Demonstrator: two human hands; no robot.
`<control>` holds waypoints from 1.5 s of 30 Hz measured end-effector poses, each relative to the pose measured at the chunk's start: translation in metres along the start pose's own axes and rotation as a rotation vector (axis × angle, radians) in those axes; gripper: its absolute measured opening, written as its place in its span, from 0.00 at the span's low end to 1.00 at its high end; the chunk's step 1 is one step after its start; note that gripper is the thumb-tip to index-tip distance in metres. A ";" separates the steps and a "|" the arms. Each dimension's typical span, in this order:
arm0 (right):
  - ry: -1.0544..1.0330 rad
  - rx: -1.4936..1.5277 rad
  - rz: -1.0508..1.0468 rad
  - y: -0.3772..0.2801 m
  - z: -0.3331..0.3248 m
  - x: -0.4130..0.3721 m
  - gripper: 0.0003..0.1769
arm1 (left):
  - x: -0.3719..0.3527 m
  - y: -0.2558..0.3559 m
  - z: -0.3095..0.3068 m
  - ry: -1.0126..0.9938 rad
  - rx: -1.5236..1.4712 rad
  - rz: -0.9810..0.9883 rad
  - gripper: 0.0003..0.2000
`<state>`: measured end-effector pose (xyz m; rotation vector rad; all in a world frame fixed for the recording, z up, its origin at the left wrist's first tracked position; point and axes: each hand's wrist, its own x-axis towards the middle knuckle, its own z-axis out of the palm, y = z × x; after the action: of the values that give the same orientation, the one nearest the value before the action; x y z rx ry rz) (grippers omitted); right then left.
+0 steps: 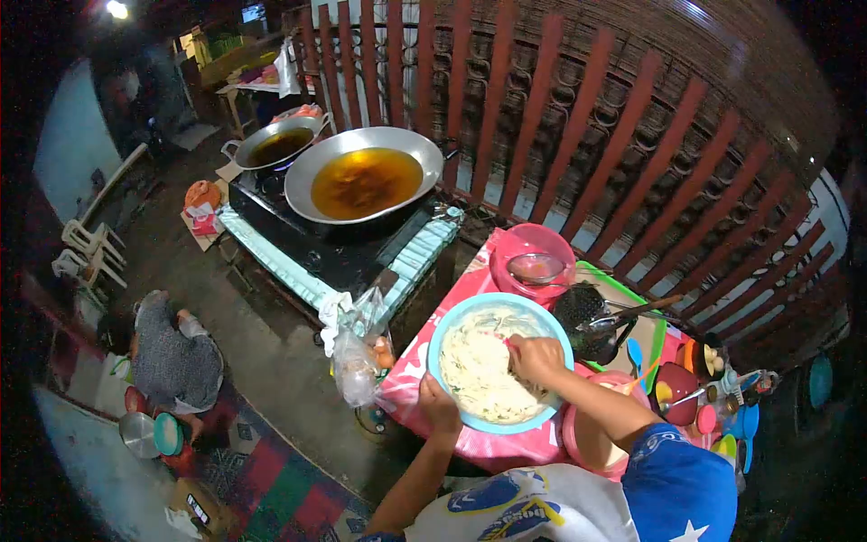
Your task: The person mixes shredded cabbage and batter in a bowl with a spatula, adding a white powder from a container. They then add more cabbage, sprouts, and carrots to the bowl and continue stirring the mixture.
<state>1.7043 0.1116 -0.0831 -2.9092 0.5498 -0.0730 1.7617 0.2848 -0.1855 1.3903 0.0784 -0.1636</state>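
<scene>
A light blue basin sits on the near table, filled with a pale mixture of shreds and batter with green bits. My left hand is closed against the basin's near left side, steadying its rim. Over the mixture, my right hand is closed on a pink utensil, of which only a bit shows by the fingers. Its working end cannot be made out in the whitish mix.
Behind the basin stand a pink bowl and a black skimmer on a green-edged tray. Two pans of oil, the larger pan nearer, rest on a stove. A person crouches at left. Bagged eggs hang by the stove.
</scene>
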 end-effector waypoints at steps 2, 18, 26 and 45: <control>-0.029 -0.072 -0.162 -0.014 -0.019 -0.029 0.10 | 0.005 -0.018 -0.001 0.002 -0.052 -0.024 0.19; 0.013 -0.171 0.059 0.065 0.041 0.044 0.12 | 0.021 0.000 -0.007 -0.043 0.342 0.111 0.18; 0.066 0.010 -0.247 0.012 -0.008 0.017 0.09 | 0.099 -0.045 0.002 -0.269 0.341 0.002 0.20; 0.000 0.060 -0.285 0.033 0.014 0.073 0.13 | 0.073 -0.009 -0.002 -0.209 0.196 0.021 0.21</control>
<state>1.7615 0.0571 -0.1019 -2.9066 0.1271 -0.1241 1.8319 0.2803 -0.2056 1.5606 -0.1293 -0.3040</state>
